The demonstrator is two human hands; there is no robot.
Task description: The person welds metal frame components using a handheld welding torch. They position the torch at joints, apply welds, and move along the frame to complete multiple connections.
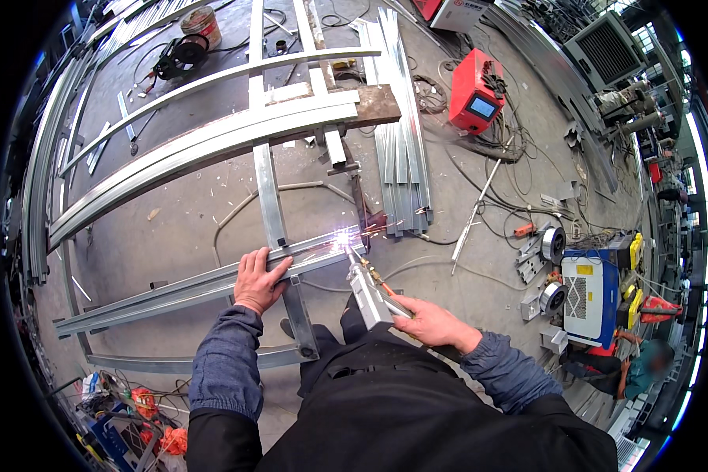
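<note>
My right hand [436, 322] is closed around the handle of a grey welding torch [368, 297], with an orange-and-brass fitting along its side. The torch's tip meets the right end of a long galvanized steel channel [161, 293], where a bright white-violet arc [344, 238] glows and orange sparks fly off to the right. Left of the arc, my left hand [261, 282] lies on the channel, fingers and thumb apart. The channel lies across a steel crossbar [271, 197] of a frame. Glare hides the exact spot under the tip.
Further away, more long channels [212, 140] lie across the frame. Steel strips [401, 157] are stacked on the floor beside a red machine with a screen [477, 93]. Hoses and cables [519, 208] trail rightward. At right, a person [641, 370] is near a blue-and-white machine [590, 295].
</note>
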